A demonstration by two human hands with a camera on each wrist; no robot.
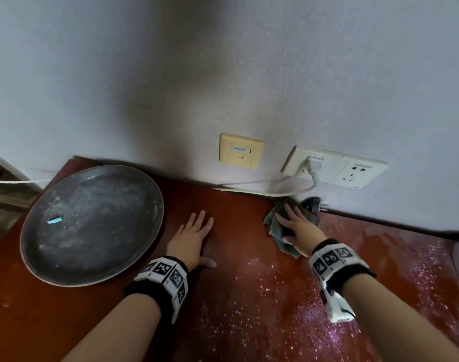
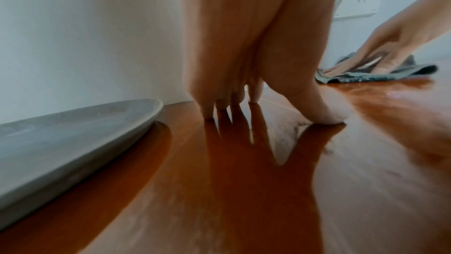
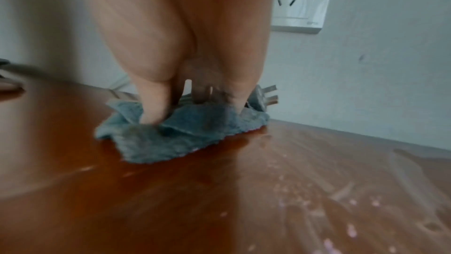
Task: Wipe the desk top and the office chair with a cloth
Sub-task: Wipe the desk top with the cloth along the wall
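The reddish-brown desk top [image 1: 236, 205] runs along a white wall. My right hand [image 1: 299, 228] presses a crumpled grey-blue cloth [image 1: 288, 249] flat onto the desk at the back, close to the wall. In the right wrist view its fingers [image 3: 151, 104] and thumb push down into the cloth [image 3: 171, 138]. My left hand [image 1: 194, 233] lies flat on the bare desk with fingers spread, holding nothing. In the left wrist view its fingertips [image 2: 253, 94] touch the glossy wood. No office chair is in view.
A large dark round tray [image 1: 92, 223] lies at the left. A loose black plug [image 1: 313, 203] sits just behind the cloth. A white cable [image 1: 262, 184] runs along the wall from the socket plate [image 1: 354, 171]. Pale dust [image 1: 275, 296] speckles the desk's right part.
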